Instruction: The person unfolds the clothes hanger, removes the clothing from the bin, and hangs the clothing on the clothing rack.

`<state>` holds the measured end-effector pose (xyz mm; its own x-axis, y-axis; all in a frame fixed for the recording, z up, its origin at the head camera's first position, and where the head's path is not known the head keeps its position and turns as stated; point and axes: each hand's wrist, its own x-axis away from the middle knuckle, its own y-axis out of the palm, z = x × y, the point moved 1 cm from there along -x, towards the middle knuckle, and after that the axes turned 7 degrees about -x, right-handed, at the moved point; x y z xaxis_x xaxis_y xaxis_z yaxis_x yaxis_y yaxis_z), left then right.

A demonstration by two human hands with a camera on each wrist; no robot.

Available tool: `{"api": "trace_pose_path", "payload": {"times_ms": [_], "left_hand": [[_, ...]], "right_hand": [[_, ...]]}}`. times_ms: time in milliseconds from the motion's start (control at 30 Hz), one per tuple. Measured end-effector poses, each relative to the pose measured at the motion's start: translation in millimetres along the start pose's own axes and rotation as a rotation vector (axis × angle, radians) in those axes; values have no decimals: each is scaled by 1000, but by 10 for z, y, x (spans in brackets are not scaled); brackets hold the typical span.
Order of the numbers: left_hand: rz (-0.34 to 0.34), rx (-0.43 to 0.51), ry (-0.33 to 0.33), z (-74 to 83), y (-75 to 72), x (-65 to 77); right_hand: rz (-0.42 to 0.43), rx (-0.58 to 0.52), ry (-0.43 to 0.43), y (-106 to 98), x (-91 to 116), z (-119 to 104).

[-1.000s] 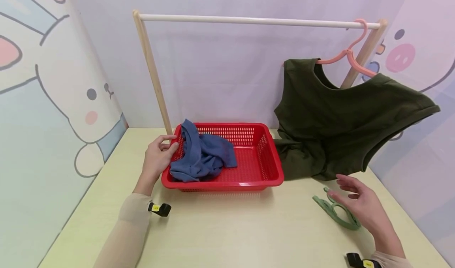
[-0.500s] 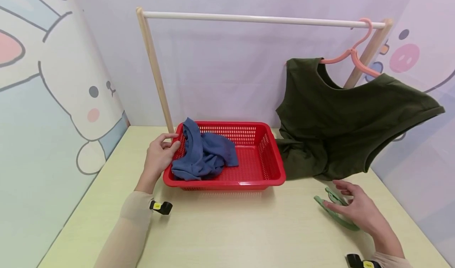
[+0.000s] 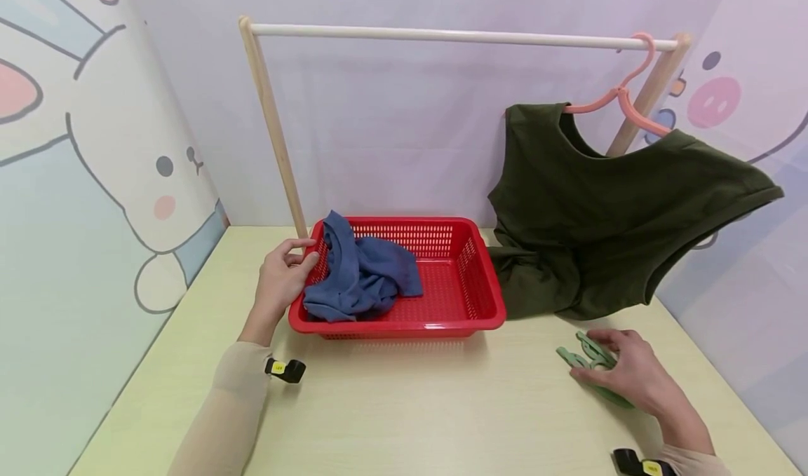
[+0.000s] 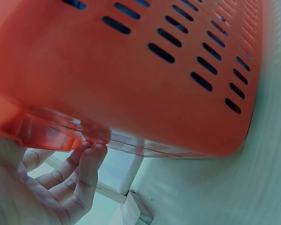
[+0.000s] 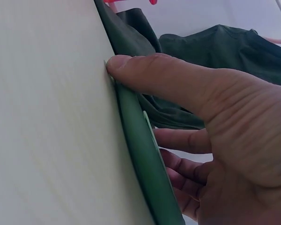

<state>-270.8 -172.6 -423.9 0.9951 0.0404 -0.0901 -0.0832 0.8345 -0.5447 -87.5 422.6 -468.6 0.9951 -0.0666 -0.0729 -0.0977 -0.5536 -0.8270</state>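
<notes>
My left hand point(image 3: 280, 281) grips the left rim of a red plastic basket point(image 3: 404, 327), thumb over the edge and fingers outside. In the left wrist view the fingertips lie under the rim beside the slotted basket wall point(image 4: 107, 79). A crumpled blue garment point(image 3: 379, 273) lies in the basket's left half. At the right of the table my right hand point(image 3: 640, 374) holds a green plastic clothes hanger point(image 3: 571, 357) lying close over the tabletop. In the right wrist view the thumb presses one edge of the hanger point(image 5: 140, 145), with the other fingers on its far side, partly hidden.
A rack with a white rail point(image 3: 442, 35) and wooden posts stands behind the basket. From its right end a dark green sleeveless top point(image 3: 600, 202) hangs on a pink hanger point(image 3: 637, 115), its lower part bunched on the pale table point(image 3: 404, 406). Cartoon-printed walls enclose the table.
My right hand has moved down and slightly left onto the green hanger, its thumb and fingers closing round it. The left hand stays on the basket rim.
</notes>
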Motion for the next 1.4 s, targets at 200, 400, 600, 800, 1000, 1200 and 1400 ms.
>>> {"api": "trace_pose_path", "payload": {"times_ms": [200, 400, 600, 800, 1000, 1200, 1400], "left_hand": [[4, -1, -1, -21, -1, 2], [7, -7, 2, -31, -1, 4], [11, -7, 7, -26, 0, 3], [12, -7, 9, -17, 3, 1], [8, -11, -3, -13, 15, 1], [8, -9, -2, -7, 21, -1], [13, -13, 11, -2, 12, -8]], "right_hand": [[-8, 5, 12, 0, -1, -11], [-8, 9, -1, -4, -15, -22], [-18, -7, -11, -12, -23, -16], [-21, -39, -7, -5, -3, -32], [-27, -54, 3, -11, -12, -41], [-2, -93, -8, -6, 4, -83], [47, -137, -14, -31, 29, -147]]}}
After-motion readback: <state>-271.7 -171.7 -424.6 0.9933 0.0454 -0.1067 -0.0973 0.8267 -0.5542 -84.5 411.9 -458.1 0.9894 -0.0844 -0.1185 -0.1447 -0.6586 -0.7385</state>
